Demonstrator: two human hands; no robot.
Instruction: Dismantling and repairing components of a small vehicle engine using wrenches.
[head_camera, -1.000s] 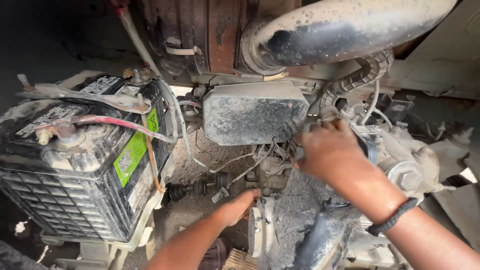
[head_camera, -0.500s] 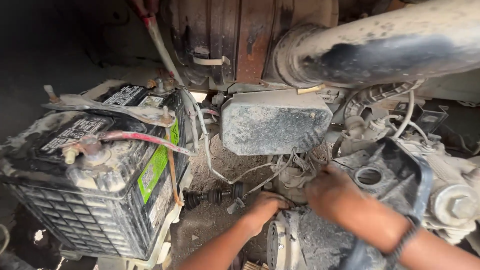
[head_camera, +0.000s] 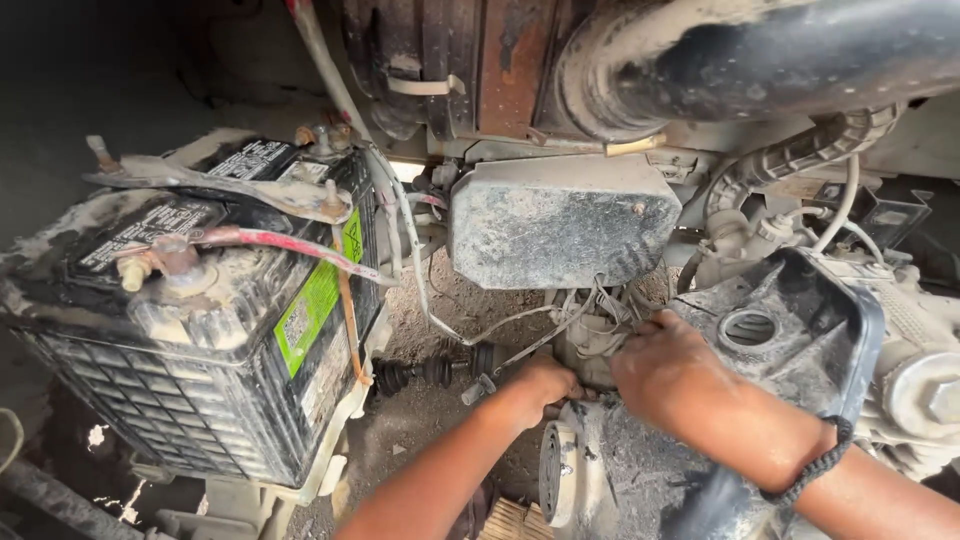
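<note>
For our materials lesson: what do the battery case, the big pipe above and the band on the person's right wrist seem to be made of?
Battery case: looks like black moulded plastic, ribbed sides, coated in dust.
Big pipe: probably metal, dark and dull, caked with dirt; rust shows on the panel beside it.
Wristband: apparently braided black cord or thread, judging by its knotted texture.

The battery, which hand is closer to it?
Left. The left hand is just right of the battery, past a dirt gap. The right hand is farther right, beside the grey cover.
</note>
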